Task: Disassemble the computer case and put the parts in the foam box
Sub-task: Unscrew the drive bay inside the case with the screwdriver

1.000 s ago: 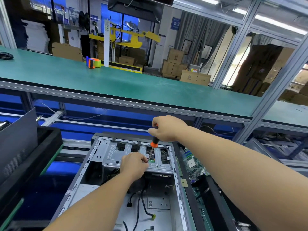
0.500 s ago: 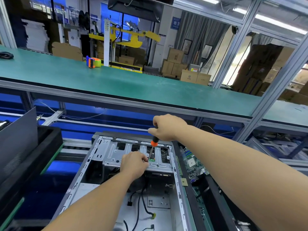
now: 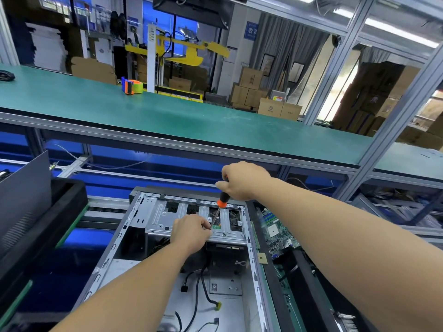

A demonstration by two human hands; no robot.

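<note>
Both hands (image 3: pixel 191 232) unmoved on screwdriver (image 3: pixel 220 207), as before

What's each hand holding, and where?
Right hand grips the screwdriver by its handle. Left hand pinches near its tip at the drive cage.

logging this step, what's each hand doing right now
Left hand: fingers curled at the screwdriver tip on the drive cage; what it pinches cannot be told.
Right hand: holding the screwdriver's handle.
</note>
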